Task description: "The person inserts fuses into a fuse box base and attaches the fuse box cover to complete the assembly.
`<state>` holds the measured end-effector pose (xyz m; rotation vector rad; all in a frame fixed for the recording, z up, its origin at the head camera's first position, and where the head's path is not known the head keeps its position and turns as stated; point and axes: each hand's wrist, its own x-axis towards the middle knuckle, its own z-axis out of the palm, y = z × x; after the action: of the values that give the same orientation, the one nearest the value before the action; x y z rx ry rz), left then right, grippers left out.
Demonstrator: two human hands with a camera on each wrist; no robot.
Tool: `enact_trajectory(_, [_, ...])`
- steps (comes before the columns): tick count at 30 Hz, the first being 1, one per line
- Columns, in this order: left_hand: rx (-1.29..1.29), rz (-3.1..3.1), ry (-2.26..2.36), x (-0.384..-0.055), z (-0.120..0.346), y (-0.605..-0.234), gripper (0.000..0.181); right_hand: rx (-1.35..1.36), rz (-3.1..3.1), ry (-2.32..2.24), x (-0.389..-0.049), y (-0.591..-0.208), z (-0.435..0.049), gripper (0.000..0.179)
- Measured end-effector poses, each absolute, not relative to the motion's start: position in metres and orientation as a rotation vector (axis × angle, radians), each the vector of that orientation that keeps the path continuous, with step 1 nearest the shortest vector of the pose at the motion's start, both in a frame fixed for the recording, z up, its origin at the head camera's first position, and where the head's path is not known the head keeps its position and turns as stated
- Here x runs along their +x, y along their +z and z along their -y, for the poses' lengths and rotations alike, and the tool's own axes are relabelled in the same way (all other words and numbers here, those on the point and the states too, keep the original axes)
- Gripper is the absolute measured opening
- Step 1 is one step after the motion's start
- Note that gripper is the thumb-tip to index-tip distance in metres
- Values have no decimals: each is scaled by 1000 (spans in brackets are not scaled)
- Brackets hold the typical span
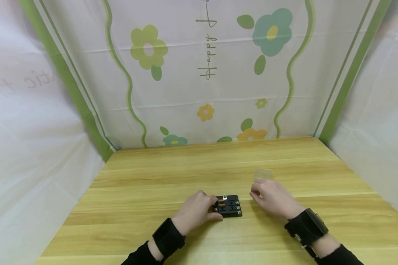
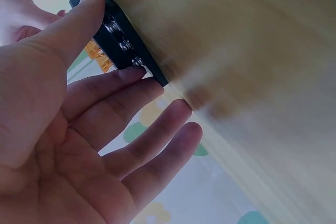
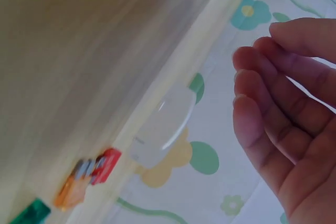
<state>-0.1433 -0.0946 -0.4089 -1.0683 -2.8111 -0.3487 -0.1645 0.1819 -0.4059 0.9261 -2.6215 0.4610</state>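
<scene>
A black fuse block (image 1: 232, 207) with metal screw terminals lies on the wooden table. My left hand (image 1: 197, 209) grips its left end, thumb on the near side and fingertips on the far side. In the left wrist view the thumb and two fingers pinch the block (image 2: 113, 35), while the other two fingers extend past it. Orange blade fuses (image 2: 98, 56) stick up from its top. My right hand (image 1: 276, 198) hovers to the right of the block, fingers loosely bent with nothing between them. Beyond that hand is a clear plastic cover (image 1: 263, 174), partly hidden by it.
Loose blade fuses lie on the table in the right wrist view: a red one (image 3: 106, 165), an orange one (image 3: 72, 191) and a green one (image 3: 31, 213). White cloth walls with printed flowers (image 1: 205, 112) enclose the wooden table (image 1: 172, 169) at the back and sides.
</scene>
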Motion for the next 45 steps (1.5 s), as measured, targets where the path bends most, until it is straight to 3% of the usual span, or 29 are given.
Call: enact_trajectory(45, [-1025, 2834, -336, -144, 92, -412, 43, 744, 2759, 394, -171, -412, -270, 9])
